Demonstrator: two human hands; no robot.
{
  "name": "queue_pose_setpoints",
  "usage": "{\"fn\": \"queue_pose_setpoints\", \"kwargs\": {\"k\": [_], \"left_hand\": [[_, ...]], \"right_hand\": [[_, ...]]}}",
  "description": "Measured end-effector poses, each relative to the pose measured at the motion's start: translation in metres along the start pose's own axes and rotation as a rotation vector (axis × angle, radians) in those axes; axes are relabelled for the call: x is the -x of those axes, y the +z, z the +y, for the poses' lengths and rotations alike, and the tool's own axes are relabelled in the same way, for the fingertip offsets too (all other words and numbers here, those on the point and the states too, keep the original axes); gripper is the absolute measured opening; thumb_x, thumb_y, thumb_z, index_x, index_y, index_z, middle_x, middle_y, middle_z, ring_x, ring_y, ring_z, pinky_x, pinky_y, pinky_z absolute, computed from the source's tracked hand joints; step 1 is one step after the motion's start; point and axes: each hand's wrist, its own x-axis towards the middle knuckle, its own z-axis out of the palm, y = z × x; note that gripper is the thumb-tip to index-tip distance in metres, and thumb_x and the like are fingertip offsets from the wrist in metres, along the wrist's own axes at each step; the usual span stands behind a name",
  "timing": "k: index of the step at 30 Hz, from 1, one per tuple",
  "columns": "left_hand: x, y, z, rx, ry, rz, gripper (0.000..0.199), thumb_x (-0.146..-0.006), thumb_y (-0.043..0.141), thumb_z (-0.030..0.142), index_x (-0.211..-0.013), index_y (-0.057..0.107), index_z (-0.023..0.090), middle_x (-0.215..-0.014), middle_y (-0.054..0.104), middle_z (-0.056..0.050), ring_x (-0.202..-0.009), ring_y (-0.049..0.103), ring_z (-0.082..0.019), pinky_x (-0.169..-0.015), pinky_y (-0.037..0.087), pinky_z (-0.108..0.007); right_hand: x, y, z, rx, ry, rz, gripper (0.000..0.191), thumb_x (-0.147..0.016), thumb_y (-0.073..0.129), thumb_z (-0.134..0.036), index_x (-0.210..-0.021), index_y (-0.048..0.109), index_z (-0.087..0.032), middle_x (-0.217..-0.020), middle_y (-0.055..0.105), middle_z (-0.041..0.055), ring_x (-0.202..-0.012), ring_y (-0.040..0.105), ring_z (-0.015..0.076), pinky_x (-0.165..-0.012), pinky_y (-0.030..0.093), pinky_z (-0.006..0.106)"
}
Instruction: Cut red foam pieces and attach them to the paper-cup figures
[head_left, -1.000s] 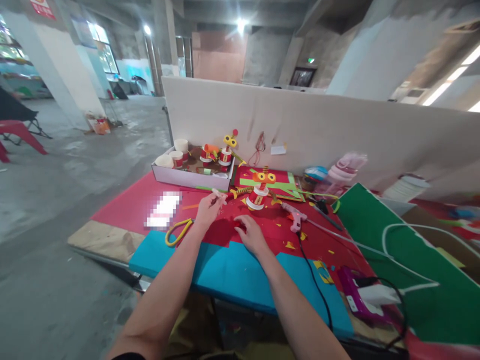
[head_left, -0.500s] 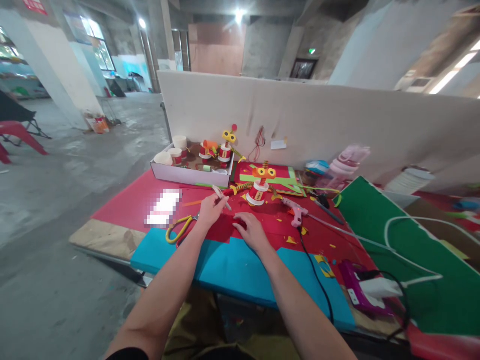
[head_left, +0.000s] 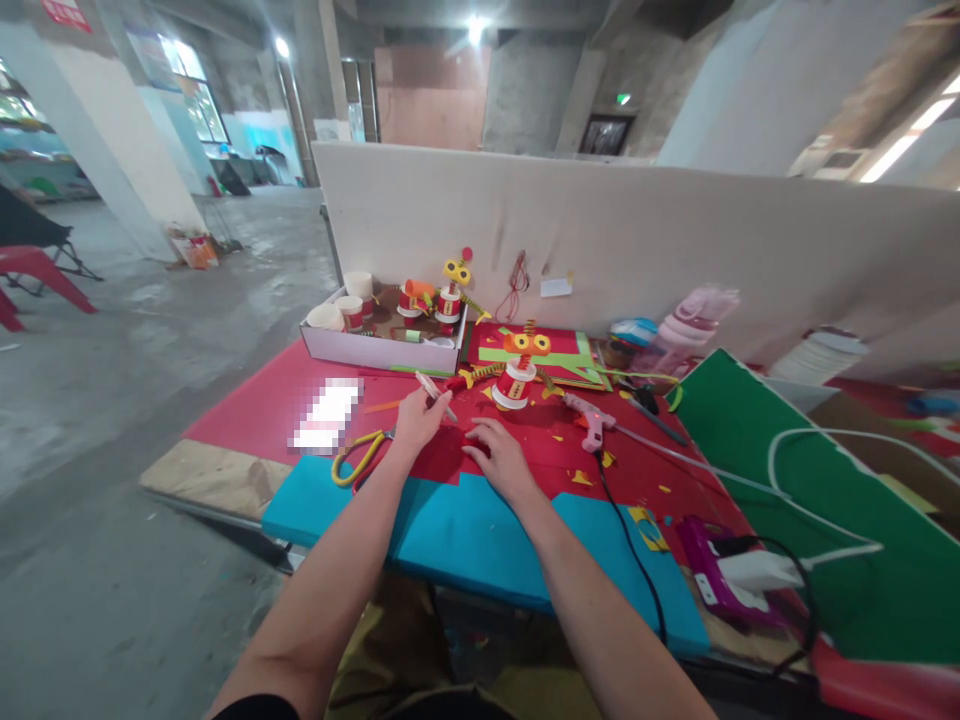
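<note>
My left hand (head_left: 418,420) is closed on a pale pen-like stick (head_left: 429,386) above the red table cover. To its right my right hand (head_left: 499,455) rests low over the red surface, fingers apart and slightly curled, holding nothing. Just beyond both hands stands a cup figure (head_left: 514,385) with a red and white body, an orange head with yellow eyes and striped folded-paper arms. Yellow-handled scissors (head_left: 358,460) lie left of my left hand. A pink glue gun (head_left: 594,425) rests right of the figure.
A white box (head_left: 382,350) holds cups and similar figures at the back left. Blue sheet (head_left: 480,530) covers the front edge. A purple power strip (head_left: 712,580), cables and a green board (head_left: 817,510) occupy the right. Pink bottle (head_left: 686,330) stands behind.
The pen-like stick and the fingers of my left hand have shifted slightly left. My right hand has moved a little left too, its fingers still apart.
</note>
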Motion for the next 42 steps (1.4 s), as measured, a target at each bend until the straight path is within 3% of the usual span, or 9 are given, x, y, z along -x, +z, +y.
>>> {"fn": "queue_pose_setpoints", "kwargs": {"k": [6,29,42], "left_hand": [[-0.0004,-0.0014,0.002,-0.068,-0.009,-0.028,0.033,-0.082,0.052,0.047,-0.068,0.057,0.018,-0.057,0.061,-0.002,-0.057,0.057,-0.015,-0.055,0.036,-0.024],[-0.0031,0.0024,-0.0057,-0.003,-0.039,-0.049,0.033,-0.079,0.055,0.048,-0.068,0.059,0.018,-0.057,0.061,-0.002,-0.053,0.056,-0.014,-0.053,0.039,-0.023],[0.0036,0.0083,-0.0003,0.072,-0.079,-0.158,0.029,-0.08,0.056,0.044,-0.065,0.058,0.019,-0.052,0.062,-0.002,-0.047,0.057,-0.015,-0.051,0.041,-0.024]], "right_hand": [[0.0005,0.0038,0.0077,0.032,-0.03,-0.026,0.015,-0.079,0.063,-0.016,-0.094,0.062,-0.02,-0.1,0.066,0.0105,-0.099,0.058,0.0242,-0.089,0.047,0.041],[0.0005,0.0013,0.0056,-0.028,-0.026,-0.022,0.013,-0.083,0.054,-0.016,-0.091,0.063,-0.02,-0.096,0.066,0.0085,-0.093,0.059,0.0212,-0.086,0.048,0.037],[0.0019,0.0049,0.0102,0.005,-0.002,-0.001,0.013,-0.082,0.057,-0.016,-0.09,0.065,-0.021,-0.097,0.068,0.0086,-0.094,0.061,0.0226,-0.087,0.048,0.039]]}}
